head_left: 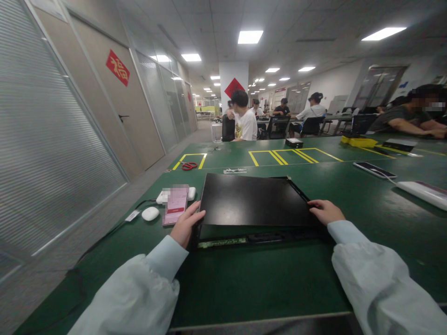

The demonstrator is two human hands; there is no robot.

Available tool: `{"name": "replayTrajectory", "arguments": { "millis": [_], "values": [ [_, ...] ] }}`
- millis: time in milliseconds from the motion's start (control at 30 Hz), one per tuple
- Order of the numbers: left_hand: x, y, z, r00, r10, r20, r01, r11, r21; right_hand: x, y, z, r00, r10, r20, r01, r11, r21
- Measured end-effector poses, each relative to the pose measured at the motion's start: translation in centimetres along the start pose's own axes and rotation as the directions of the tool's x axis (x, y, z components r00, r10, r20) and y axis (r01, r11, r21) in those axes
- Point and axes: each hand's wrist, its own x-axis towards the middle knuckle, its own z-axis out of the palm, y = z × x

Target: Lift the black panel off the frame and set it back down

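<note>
A flat black display panel (pixel 254 200) lies tilted over a thin black frame (pixel 300 188), its near edge apart from the frame's near bar. A green circuit board strip (pixel 223 242) shows along that bar. My left hand (pixel 186 224) grips the panel at its left edge, thumb on the near side. At the right side, my right hand (pixel 327 211) has its fingers closed on the edge, where panel and frame lie close together. The undersides of both edges are hidden.
On the green table (pixel 265 274), a pink-screened phone (pixel 175 204), a white mouse-like object (pixel 150 213) and red-handled scissors (pixel 189 165) lie left. Small silvery pieces (pixel 235 171) lie beyond the panel. A dark phone (pixel 375 170) and yellow tray (pixel 358 141) are right. People sit behind.
</note>
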Motion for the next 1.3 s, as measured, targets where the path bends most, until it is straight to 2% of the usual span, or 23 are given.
{"name": "replayTrajectory", "arguments": {
  "millis": [100, 233, 333, 533, 700, 900, 1000, 1067, 1167, 1233, 1300],
  "values": [
    [-0.4, 0.3, 0.4, 0.999, 0.037, 0.030, -0.036, 0.999, -0.029, 0.0, 0.0, 0.0, 1.000, -0.011, -0.006, 0.011, 1.000, 0.009],
    [-0.9, 0.7, 1.0, 0.985, 0.026, 0.170, -0.007, 0.994, -0.112, -0.2, -0.4, -0.3, 1.000, 0.010, -0.018, -0.010, 1.000, 0.003],
    [-1.2, 0.9, 1.1, 0.978, 0.014, 0.206, 0.010, 0.993, -0.114, -0.3, -0.8, -0.6, 0.999, 0.034, -0.012, -0.034, 0.999, 0.004],
    [-1.2, 0.9, 0.9, 0.969, 0.018, 0.245, 0.016, 0.991, -0.135, -0.5, -1.2, -0.8, 0.998, 0.066, -0.008, -0.065, 0.996, 0.063],
    [-1.2, 0.9, 1.1, 0.966, 0.029, 0.258, 0.016, 0.986, -0.168, -0.6, -1.6, -1.1, 0.992, 0.129, -0.010, -0.124, 0.966, 0.227],
    [-1.1, 1.1, 1.0, 0.982, 0.042, 0.182, -0.005, 0.981, -0.195, -0.5, -1.3, -1.5, 0.991, 0.130, -0.034, -0.101, 0.891, 0.442],
    [-0.7, 1.4, 0.7, 0.993, 0.072, 0.092, -0.052, 0.977, -0.205, -0.5, -1.2, -1.5, 0.993, 0.097, -0.061, -0.044, 0.818, 0.573],
    [-0.4, 1.6, 0.5, 0.997, 0.071, 0.016, -0.065, 0.971, -0.230, -0.8, -1.6, -1.8, 0.995, 0.088, -0.041, -0.036, 0.732, 0.680],
    [-0.2, 2.0, 0.4, 0.997, 0.037, -0.071, -0.057, 0.952, -0.301, -1.9, -3.0, -2.8, 0.991, 0.089, 0.101, -0.133, 0.540, 0.831],
    [-0.2, 2.1, 0.5, 0.996, 0.026, -0.089, -0.055, 0.939, -0.339, -2.7, -3.9, -3.5, 0.985, 0.033, 0.170, -0.169, 0.400, 0.901],
    [-0.2, 2.1, 0.6, 0.996, 0.024, -0.086, -0.052, 0.936, -0.349, -3.3, -4.5, -3.9, 0.980, -0.007, 0.201, -0.187, 0.328, 0.926]
  ]
}}
